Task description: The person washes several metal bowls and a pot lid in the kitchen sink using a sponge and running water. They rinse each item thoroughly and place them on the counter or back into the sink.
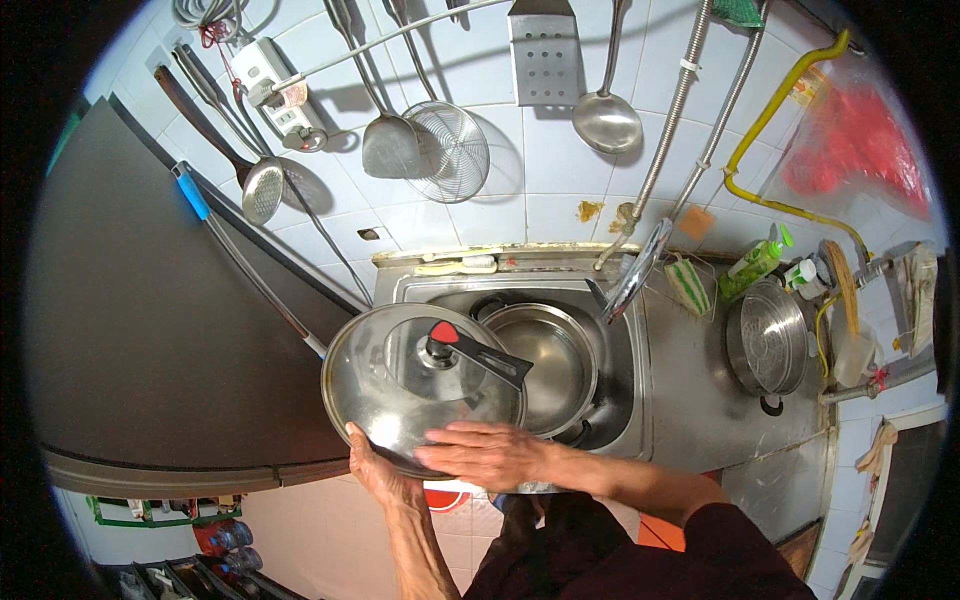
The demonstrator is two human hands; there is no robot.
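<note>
My left hand (382, 469) grips the lower-left rim of a domed steel pot lid (356, 375), its thumb over the edge. A black knob and handle (487, 358) with a red tip sits on the lid. My right hand (491, 452) lies with extended fingers across the lid's lower right surface; a slight blur shows on it. Under the lid's right side, a steel pot (555, 367) stands in the sink (619, 397), partly covered. A chrome faucet (641, 270) reaches over the sink from behind.
To the right, a steamer pot (772, 337), a green pump bottle (754, 262) and a wire rack with a sponge (688, 286) stand on the steel counter (697, 405). A refrigerator (180, 322) borders the left. A skimmer (450, 150) and a ladle (607, 124) hang behind.
</note>
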